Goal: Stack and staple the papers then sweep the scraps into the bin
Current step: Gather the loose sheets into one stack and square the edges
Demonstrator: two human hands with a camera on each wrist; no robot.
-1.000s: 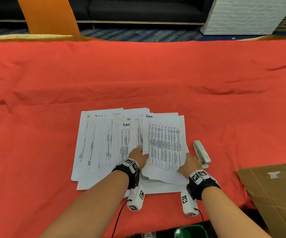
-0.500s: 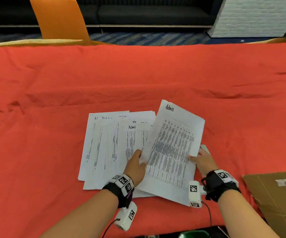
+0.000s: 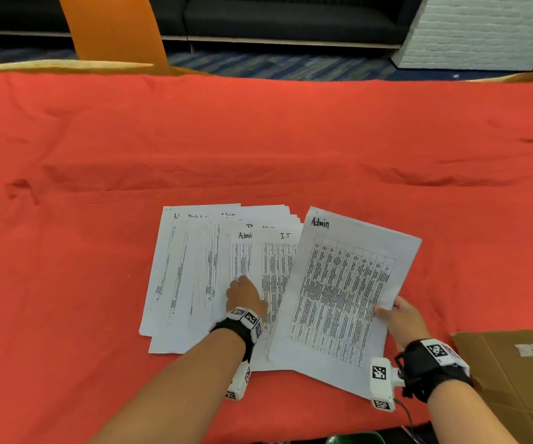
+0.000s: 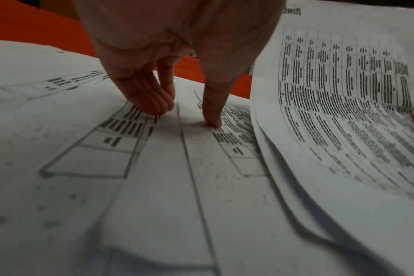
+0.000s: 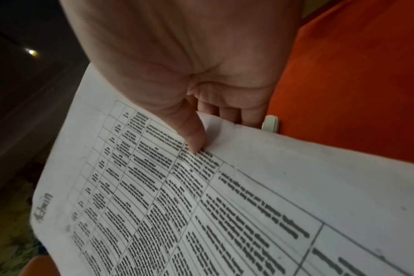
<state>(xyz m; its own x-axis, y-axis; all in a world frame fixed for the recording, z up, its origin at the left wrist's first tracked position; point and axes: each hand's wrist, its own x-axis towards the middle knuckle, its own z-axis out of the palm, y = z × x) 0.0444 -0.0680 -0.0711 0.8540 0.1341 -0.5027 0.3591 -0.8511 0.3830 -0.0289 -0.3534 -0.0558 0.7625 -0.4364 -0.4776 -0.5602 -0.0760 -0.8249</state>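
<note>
Stacking barely begun: right hand pinches one "Admin" sheet; left hand fingers press, straight, on the fanned papers; stapling, sweeping remain.

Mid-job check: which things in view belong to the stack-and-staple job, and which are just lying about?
Job:
- Admin sheet, pinched by right hand
- spread papers, under left hand
- stapler, barely visible

Lying about:
- cardboard
- orange chair
- red cloth
</note>
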